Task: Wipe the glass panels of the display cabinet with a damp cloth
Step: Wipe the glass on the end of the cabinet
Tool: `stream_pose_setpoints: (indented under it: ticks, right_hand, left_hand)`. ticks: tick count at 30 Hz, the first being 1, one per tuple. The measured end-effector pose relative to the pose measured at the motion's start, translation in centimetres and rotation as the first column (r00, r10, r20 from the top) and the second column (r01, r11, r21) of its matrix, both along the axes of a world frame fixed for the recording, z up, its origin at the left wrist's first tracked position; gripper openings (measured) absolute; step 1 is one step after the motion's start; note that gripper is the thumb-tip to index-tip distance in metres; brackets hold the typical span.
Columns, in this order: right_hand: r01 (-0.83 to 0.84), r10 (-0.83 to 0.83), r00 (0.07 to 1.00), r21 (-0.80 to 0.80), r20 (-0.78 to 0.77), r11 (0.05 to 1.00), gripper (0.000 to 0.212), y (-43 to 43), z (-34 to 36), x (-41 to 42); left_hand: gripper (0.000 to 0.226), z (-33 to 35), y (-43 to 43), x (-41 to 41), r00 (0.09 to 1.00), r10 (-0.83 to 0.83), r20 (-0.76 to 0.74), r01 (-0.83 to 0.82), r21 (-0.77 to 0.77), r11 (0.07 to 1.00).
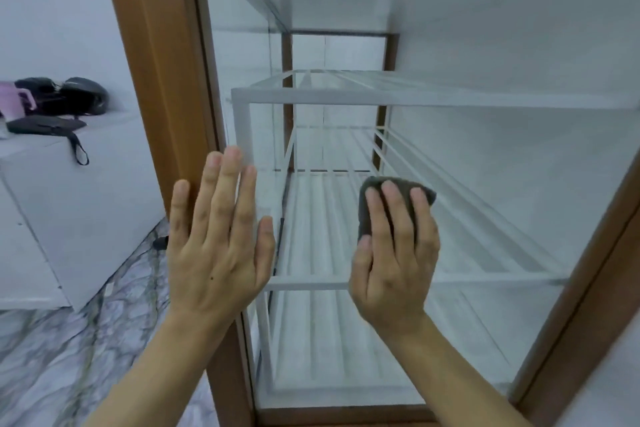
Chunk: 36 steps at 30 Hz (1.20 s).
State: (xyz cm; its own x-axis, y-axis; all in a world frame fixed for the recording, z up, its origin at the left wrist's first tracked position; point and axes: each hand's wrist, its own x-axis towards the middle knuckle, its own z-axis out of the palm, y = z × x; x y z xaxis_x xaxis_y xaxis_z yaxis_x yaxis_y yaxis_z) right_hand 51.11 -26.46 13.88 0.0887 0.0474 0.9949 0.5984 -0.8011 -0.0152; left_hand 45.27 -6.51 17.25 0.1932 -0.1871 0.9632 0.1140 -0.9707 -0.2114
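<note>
A dark grey cloth (365, 215) is held against the front glass panel (485, 184) of the display cabinet, a little toward 4 o'clock from the centre of the view. It is grasped in the grip of the right hand (391, 263), whose fingers are spread over it while the thumb is tucked at its left edge. The left hand (218, 253) is seen at 7 o'clock with its grip released: the fingers are held straight and slightly apart, laid over the edge where the wooden frame (156, 62) meets the glass, though whether the palm is pressed on cannot be told. Behind the glass, white wire shelves (346, 97) are seen one above another. At 9 o'clock a white tabletop (104, 135) is occupied by black bags (69, 97) and a pink cup (14, 94). A marbled floor (52, 357) is shown at 8 o'clock.
</note>
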Motion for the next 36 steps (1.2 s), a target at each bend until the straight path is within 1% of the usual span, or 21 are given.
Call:
stream_pose_setpoints:
  ticks: [2,3,5,8,10,11,12,14,15,16,18,21,22,24,27,28,29,30,33,34,36]
  right_hand:
    - [-0.066,0.065,0.998,0.128,0.017,0.990,0.051,3.1,5.1,-0.3]
    - [-0.086,0.084,0.996,0.138,0.023,0.987,0.050,4.6,6.7,-0.5]
    - [-0.087,0.085,0.996,0.063,0.036,0.994,0.051,6.5,6.6,-0.8]
    - [-0.006,0.006,1.000,-0.140,0.003,0.990,0.057,6.3,0.2,-1.2]
    - [0.028,-0.031,0.999,-0.220,-0.009,0.975,0.061,4.8,-2.3,-1.4]
    - [0.033,-0.034,0.999,-0.207,-0.002,0.978,0.061,4.3,-1.8,-1.3]
    - [0.031,-0.030,0.999,-0.146,0.012,0.989,0.060,4.1,-0.2,-1.0]
    - [0.005,-0.007,1.000,0.059,0.031,0.998,0.054,4.8,4.7,-0.6]
    - [-0.010,0.006,0.999,0.132,0.033,0.991,0.052,5.5,6.9,-0.5]
    - [-0.021,0.016,0.999,0.157,0.033,0.987,0.052,6.1,7.9,-0.6]
    - [-0.017,0.016,0.999,0.038,0.037,0.999,0.054,6.5,5.8,-0.9]
    - [0.058,-0.059,0.998,-0.238,0.004,0.970,0.064,4.6,-2.2,-1.5]
    - [0.062,-0.064,0.998,-0.262,0.004,0.963,0.064,3.9,-3.0,-1.4]
    - [0.043,-0.041,0.999,-0.165,0.016,0.985,0.062,3.8,-0.4,-1.0]
    - [-0.024,0.022,0.999,0.101,0.025,0.995,0.055,5.6,7.8,-0.8]
    - [-0.034,0.031,0.999,0.127,0.026,0.991,0.054,6.3,9.2,-0.8]
    - [-0.041,0.038,0.999,0.100,0.028,0.994,0.054,6.8,9.2,-0.9]
    - [-0.036,0.035,0.999,0.025,0.030,0.999,0.055,7.0,7.7,-1.0]
    - [0.030,-0.028,1.000,-0.244,0.013,0.969,0.064,5.7,-0.8,-1.4]
    - [0.041,-0.040,0.999,-0.290,0.008,0.956,0.064,5.0,-2.5,-1.6]
    - [0.003,-0.005,1.000,-0.258,-0.005,0.966,0.061,5.2,-1.7,-1.6]
  left_hand:
    - [0.063,0.4,0.7,-0.1,1.000,0.026,0.014,-0.025,-0.015,1.000]
    - [0.063,0.6,0.8,0.0,1.000,0.028,0.005,-0.028,-0.030,0.999]
    - [0.063,0.7,0.6,0.2,1.000,0.016,-0.021,-0.017,-0.047,0.999]
    - [0.065,0.6,0.8,0.3,1.000,0.008,-0.029,-0.010,-0.040,0.999]
    - [0.066,0.5,0.9,0.3,1.000,0.001,-0.022,-0.002,-0.041,0.999]
    - [0.066,0.6,0.8,0.3,1.000,-0.003,-0.017,0.003,-0.046,0.999]
    - [0.066,0.5,0.7,0.3,1.000,-0.010,-0.016,0.009,-0.051,0.999]
    - [0.065,0.5,0.5,0.3,1.000,-0.021,-0.016,0.020,-0.063,0.998]
    - [0.065,0.5,0.5,0.3,0.999,-0.028,-0.017,0.027,-0.067,0.997]
    - [0.066,0.5,0.6,0.3,0.999,-0.032,-0.017,0.031,-0.068,0.997]
    - [0.066,0.5,0.7,0.3,0.999,-0.030,-0.012,0.030,-0.064,0.998]
    - [0.065,0.5,0.7,0.3,0.999,-0.044,-0.020,0.042,-0.074,0.996]
    - [0.066,0.5,0.7,0.3,0.999,-0.043,-0.021,0.041,-0.078,0.996]
    - [0.066,0.6,0.6,0.2,0.999,-0.043,-0.025,0.041,-0.084,0.996]
    - [0.065,0.6,0.6,0.3,0.998,-0.052,-0.024,0.050,-0.084,0.995]
    - [0.065,0.6,0.6,0.3,0.998,-0.056,-0.025,0.054,-0.086,0.995]
    - [0.064,0.6,0.6,0.3,0.998,-0.060,-0.024,0.058,-0.088,0.994]
    - [0.063,0.6,0.6,0.2,0.997,-0.069,-0.019,0.067,-0.089,0.994]
    - [0.058,0.6,1.4,-0.2,0.986,-0.168,0.018,0.169,-0.095,0.981]
    - [0.056,0.6,1.7,-0.2,0.977,-0.211,0.039,0.214,-0.096,0.972]
    - [0.054,0.7,2.2,-0.3,0.963,-0.263,0.060,0.268,-0.101,0.958]
